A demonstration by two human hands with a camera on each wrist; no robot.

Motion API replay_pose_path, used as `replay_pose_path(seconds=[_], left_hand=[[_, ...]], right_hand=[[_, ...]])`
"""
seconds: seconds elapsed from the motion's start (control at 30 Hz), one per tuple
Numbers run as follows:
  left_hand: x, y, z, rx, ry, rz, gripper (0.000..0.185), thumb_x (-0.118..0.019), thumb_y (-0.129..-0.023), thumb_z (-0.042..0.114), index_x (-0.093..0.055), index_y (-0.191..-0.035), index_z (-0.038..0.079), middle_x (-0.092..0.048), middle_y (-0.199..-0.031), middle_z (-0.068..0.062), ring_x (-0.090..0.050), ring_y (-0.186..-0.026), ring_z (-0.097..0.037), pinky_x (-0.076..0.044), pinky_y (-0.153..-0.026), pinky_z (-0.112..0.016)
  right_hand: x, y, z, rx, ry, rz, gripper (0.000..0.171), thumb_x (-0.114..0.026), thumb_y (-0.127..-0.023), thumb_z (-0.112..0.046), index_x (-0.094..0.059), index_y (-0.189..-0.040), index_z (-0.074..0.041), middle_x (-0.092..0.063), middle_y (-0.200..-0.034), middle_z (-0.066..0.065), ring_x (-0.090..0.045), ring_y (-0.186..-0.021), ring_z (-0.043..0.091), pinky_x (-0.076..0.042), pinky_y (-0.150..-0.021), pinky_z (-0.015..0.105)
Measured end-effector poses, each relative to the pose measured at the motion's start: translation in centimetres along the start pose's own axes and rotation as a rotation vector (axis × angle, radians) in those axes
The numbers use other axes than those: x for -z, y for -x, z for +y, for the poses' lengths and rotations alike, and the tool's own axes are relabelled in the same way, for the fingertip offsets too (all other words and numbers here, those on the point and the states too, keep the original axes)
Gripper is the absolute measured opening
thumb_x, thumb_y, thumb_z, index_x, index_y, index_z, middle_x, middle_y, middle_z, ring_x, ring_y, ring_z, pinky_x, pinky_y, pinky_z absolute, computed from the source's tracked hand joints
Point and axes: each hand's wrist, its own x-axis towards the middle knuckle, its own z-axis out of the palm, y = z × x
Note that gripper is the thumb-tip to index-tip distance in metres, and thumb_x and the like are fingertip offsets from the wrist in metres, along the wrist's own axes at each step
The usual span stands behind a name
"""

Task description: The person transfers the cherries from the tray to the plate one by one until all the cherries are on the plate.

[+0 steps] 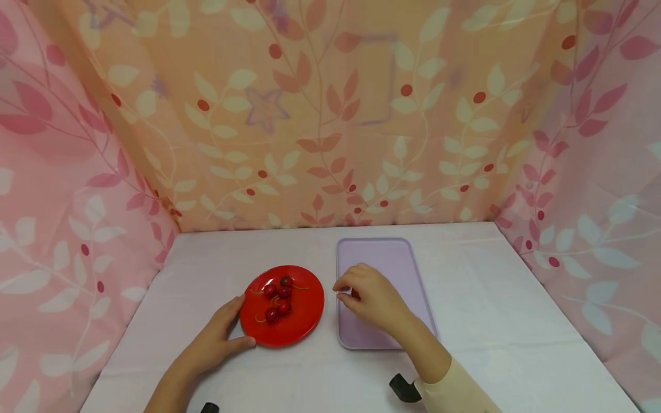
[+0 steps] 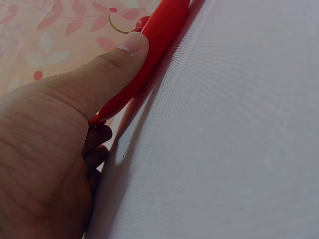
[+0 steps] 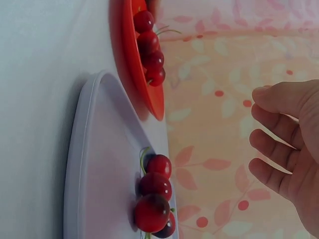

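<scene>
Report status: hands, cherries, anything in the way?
Left hand grips red plate rim. Right hand open above cherries on lilac tray. Nothing blocking.

From my remote seat I see the tabletop (image 1: 516, 321) covered in a pale, faintly lilac cloth, smooth apart from slight creases. Fabric screens close it in on three sides: a peach backdrop (image 1: 330, 115) printed with cream and red leaves and red berries, plus a pink left curtain (image 1: 62, 201) and a pink right curtain (image 1: 599, 189) bearing the same vine pattern.
</scene>
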Motion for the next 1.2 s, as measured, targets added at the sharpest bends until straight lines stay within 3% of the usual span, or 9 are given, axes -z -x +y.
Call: replay_pose_path(seconds=[0.7,0.9,1.2], left_hand=[[0.1,0.0,0.3,0.024,-0.008,-0.012,0.11,-0.08,-0.079,0.059,-0.025,-0.164,0.018,-0.027,-0.167,-0.016,-0.022,-0.153,-0.041,-0.027,-0.118,-0.068],[0.2,0.0,0.5,0.034,-0.009,-0.023,0.11,-0.079,-0.079,0.061,-0.024,-0.164,0.019,-0.026,-0.168,-0.014,-0.022,-0.154,-0.041,-0.029,-0.117,-0.067],[0.1,0.0,0.2,0.045,-0.007,-0.021,0.111,-0.08,-0.078,0.063,-0.025,-0.164,0.019,-0.026,-0.168,-0.014,-0.022,-0.154,-0.04,-0.028,-0.118,-0.068]], right_hand=[[1.5,2.0,3.0,-0.109,0.022,0.046,0.019,-0.085,-0.084,-0.012,-0.076,-0.096,-0.022,-0.071,-0.094,-0.011,-0.06,-0.096,0.009,-0.055,-0.088,0.033],[2.2,1.5,5.0,-0.18,0.007,0.002,0.018,-0.083,-0.086,-0.011,-0.076,-0.1,-0.019,-0.073,-0.097,-0.007,-0.063,-0.1,0.015,-0.054,-0.093,0.04],[1.7,0.1,7.5,-0.247,0.03,-0.15,0.015,-0.078,-0.09,-0.016,-0.077,-0.105,-0.013,-0.071,-0.096,-0.004,-0.061,-0.102,0.019,-0.052,-0.096,0.042]])
